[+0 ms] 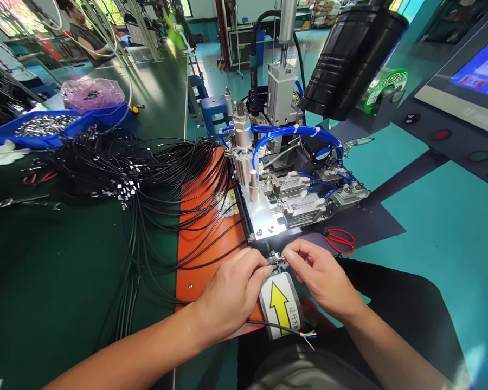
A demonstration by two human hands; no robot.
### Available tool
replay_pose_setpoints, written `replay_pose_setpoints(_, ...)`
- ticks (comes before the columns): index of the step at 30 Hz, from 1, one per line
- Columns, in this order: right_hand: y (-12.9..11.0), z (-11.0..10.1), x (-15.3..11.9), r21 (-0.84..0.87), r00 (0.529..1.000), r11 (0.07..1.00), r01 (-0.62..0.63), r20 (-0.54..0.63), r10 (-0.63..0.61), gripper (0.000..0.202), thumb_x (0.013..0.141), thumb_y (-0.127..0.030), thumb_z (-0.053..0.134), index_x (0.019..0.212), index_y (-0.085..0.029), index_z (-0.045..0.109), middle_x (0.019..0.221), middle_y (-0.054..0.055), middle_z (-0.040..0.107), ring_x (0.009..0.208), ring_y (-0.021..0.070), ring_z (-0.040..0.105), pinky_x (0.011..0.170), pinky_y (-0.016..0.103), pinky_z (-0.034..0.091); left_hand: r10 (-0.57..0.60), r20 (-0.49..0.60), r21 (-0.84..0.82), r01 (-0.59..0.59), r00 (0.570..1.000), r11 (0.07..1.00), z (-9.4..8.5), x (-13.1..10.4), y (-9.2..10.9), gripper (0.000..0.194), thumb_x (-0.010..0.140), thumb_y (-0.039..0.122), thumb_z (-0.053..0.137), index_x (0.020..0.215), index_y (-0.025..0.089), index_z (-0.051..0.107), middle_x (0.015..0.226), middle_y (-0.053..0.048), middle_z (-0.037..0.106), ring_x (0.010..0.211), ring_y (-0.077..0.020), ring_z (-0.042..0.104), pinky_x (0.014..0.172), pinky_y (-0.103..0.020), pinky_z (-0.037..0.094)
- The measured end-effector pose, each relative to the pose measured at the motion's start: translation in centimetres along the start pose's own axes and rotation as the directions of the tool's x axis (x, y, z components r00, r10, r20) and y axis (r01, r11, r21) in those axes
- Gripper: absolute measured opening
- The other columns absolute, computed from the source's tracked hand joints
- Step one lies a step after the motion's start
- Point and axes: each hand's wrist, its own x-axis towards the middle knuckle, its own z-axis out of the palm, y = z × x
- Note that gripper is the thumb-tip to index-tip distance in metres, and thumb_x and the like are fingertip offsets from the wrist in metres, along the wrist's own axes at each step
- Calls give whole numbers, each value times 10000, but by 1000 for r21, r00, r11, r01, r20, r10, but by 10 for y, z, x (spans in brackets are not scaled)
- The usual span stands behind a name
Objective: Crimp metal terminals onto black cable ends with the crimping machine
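Note:
My left hand [238, 281] pinches the end of a black cable just in front of the metal machine [264, 211]. Facing it, my right hand [319, 273] is closed in a pinch on thin coloured wires [282, 259] at that cable's end. Both sets of fingertips meet over a small metal fixture [275, 268], which they partly cover. Below them is a white plate with a yellow arrow [281, 306]. Another black cable [268, 325] crosses the plate, its stripped end showing several coloured wires.
Many black cables [158, 162] spread over the orange board [191, 244] and green table. Blue trays [24, 142] hold small metal parts. Red-handled scissors [339, 240] lie right of the fixture. Wrenches [28, 202] lie left. A black cylinder [350, 59] and a screen [482, 70] overhang the right side. A person [87, 38] sits far back.

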Motion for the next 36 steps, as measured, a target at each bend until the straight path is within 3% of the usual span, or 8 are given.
replay_pose_setpoints(4, 0, 0, 2, -14, 1000, 1000, 4, -7, -4, 344, 982, -493, 506, 888, -174, 593, 691, -17, 455, 623, 93, 406, 565, 232, 348, -5, 6, 8, 5, 1000, 1000, 0, 0, -1, 190, 993, 289, 449, 887, 186, 568, 864, -18, 571, 802, -138, 518, 720, -280, 386)
replay_pose_setpoints(7, 1, -2, 1, 27, 1000, 1000, 0, -17, 0, 361, 988, -516, 477, 975, -181, 608, 709, -11, 495, 624, 101, 450, 576, 242, 371, -8, 8, 7, 8, 1000, 1000, 0, 0, -2, 186, 993, 287, 447, 891, 188, 567, 869, -15, 574, 801, -137, 518, 720, -281, 386)
replay_pose_setpoints(10, 1, -6, 0, 48, 1000, 999, 7, 3, -7, 345, 958, -503, 549, 1047, -178, 626, 750, -5, 525, 649, 101, 460, 587, 238, 376, -12, 11, 8, 12, 1000, 1000, 0, -1, -2, 188, 996, 287, 439, 893, 188, 561, 870, -14, 573, 807, -137, 516, 722, -282, 384)
replay_pose_setpoints(16, -3, -8, 0, 33, 996, 999, 25, 83, -27, 318, 910, -459, 638, 997, -153, 649, 821, 15, 567, 728, 112, 479, 639, 237, 390, -15, 25, 3, 15, 1000, 1000, 1, 0, -3, 188, 999, 290, 434, 893, 188, 550, 866, -10, 564, 798, -133, 508, 718, -282, 381)
replay_pose_setpoints(36, 0, -6, 2, 112, 997, 993, -25, 77, 17, 343, 938, -485, 585, 889, -146, 609, 668, -17, 450, 614, 98, 389, 549, 244, 315, -23, 24, 41, 22, 999, 999, 1, 0, -2, 202, 997, 303, 428, 885, 188, 551, 863, -19, 572, 802, -146, 508, 709, -288, 385)
